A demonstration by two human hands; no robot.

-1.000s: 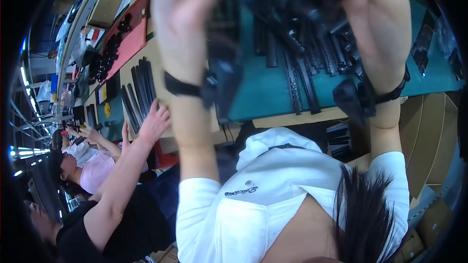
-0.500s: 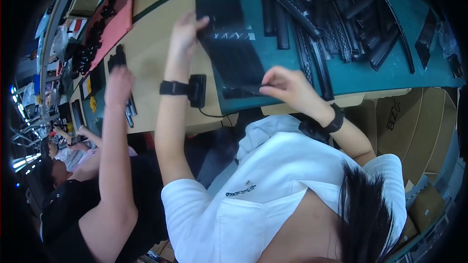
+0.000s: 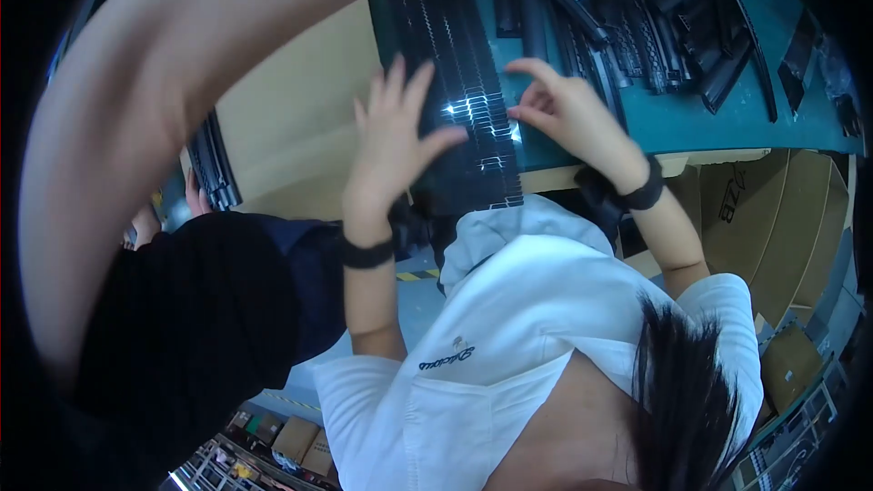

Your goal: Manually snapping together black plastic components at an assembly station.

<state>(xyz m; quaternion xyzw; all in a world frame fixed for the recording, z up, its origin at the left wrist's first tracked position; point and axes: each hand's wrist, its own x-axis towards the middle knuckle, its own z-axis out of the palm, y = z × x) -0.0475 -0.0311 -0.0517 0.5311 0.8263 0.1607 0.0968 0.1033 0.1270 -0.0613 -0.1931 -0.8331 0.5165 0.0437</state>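
A long black sheet [image 3: 446,64], shiny and scored into narrow strips, lies on the green table with its near end reaching the table's front edge. My left hand [image 3: 393,141] hovers over its left edge, fingers spread and nothing in them; whether it touches the sheet is unclear. On the other side, my right hand [image 3: 571,118] is beside the sheet's right edge. Its thumb and forefinger are apart, holding nothing, while its other fingers curl in.
A co-worker's bare arm [image 3: 173,73] crosses the upper left toward the sheet's far end. Several dark tube-like pieces [image 3: 664,27] are heaped at the back right. Brown cardboard [image 3: 291,82] covers the table's left part. Cardboard boxes [image 3: 764,218] stand below the right edge.
The sheet has come nearer to me and lies straighter. My right hand has let go of its near corner. My left hand has drawn back and spread. The co-worker's arm has swung across.
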